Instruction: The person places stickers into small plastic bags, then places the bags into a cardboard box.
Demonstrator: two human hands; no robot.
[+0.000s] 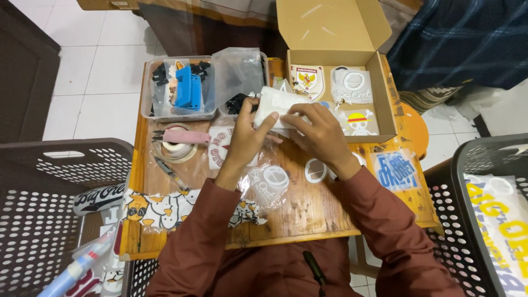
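View: head camera, looking down on a small wooden table (308,212).
Left hand (246,137): fingers closed in a pinch on the left end of a white packet (275,104), thumb on top.
Right hand (324,135): laid flat over the packet's right side, fingers stretched out and pressing down, so it holds the packet by pressure, not by a curled grip.
Packet: white, in thin clear wrap, lifted just above the table's middle, right beside the open cardboard box (385,88).
Box: lid up; stickers lie flat inside, among them a shield-shaped one (307,81) and a skull with a straw hat (358,122).
Left of the hands: a clear tub (149,88) with a blue part (190,88) and black bits; nearer, a tape roll (176,148) and small pliers (168,170).
Near edge: a printed duck sheet (165,209), round stickers in clear sleeves (272,181).
Sides: dark perforated baskets (49,187).
Step in hand: seemingly smoothing or folding the packet's wrap.
Next move: likely calls for a steady pinch on the left while the right palm slides along the fold.
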